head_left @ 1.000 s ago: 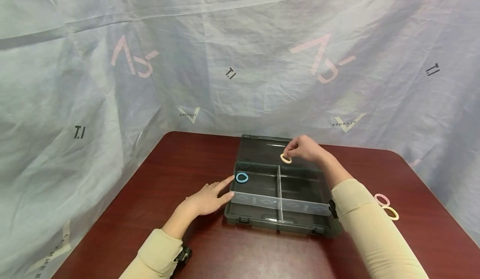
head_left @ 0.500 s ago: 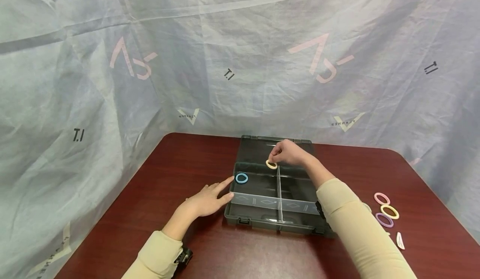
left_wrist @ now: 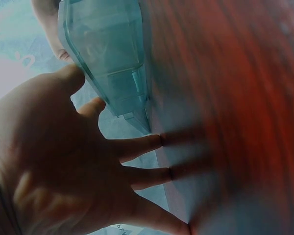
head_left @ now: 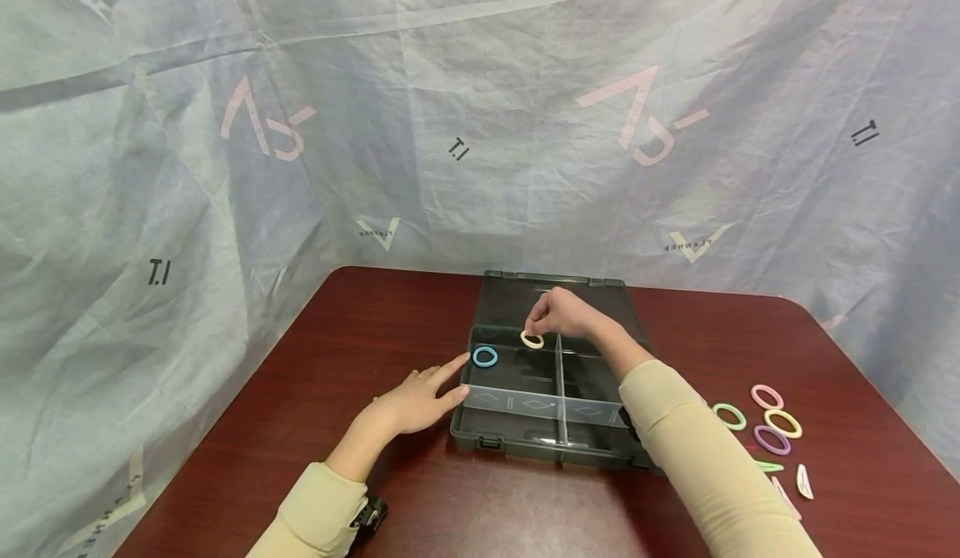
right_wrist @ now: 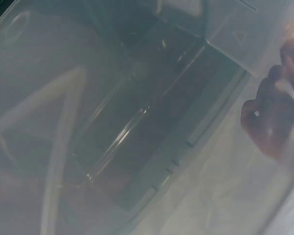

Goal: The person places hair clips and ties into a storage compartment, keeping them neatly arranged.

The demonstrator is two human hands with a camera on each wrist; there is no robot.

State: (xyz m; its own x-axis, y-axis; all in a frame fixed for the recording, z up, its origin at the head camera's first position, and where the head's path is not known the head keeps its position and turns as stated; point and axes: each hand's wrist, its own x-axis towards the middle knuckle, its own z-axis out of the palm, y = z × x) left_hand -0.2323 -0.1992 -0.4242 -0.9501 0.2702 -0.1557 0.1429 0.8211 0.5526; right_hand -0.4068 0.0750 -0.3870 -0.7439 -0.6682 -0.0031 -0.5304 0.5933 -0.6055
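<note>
In the head view a dark clear compartment box (head_left: 517, 439) lies with its lid (head_left: 502, 299) folded back. A blue hair tie (head_left: 485, 357) rests in its back left compartment. Over that same compartment my right hand (head_left: 564, 314) pinches a pale yellow hair tie (head_left: 532, 340). My left hand (head_left: 411, 401) has its fingers spread, thumb and forefinger touching the box's left side. The left wrist view shows that hand (left_wrist: 63, 161) against the rim of the box (left_wrist: 105, 49), other fingertips on the table. In the right wrist view my right hand (right_wrist: 274, 112) is partly cut off behind clear plastic.
Right of the box lie green (head_left: 728, 416), pink (head_left: 767, 397), yellow (head_left: 783, 424) and purple hair ties (head_left: 772, 439). Nearer are several hair clips, one white (head_left: 804, 482), some partly behind the right sleeve (head_left: 697, 449). A grey sheet (head_left: 480, 124) hangs behind the table.
My right hand has carried the pale yellow hair tie left and down, from over the lid to the back left compartment. More hair ties and clips show past the sleeve. My left hand stays put.
</note>
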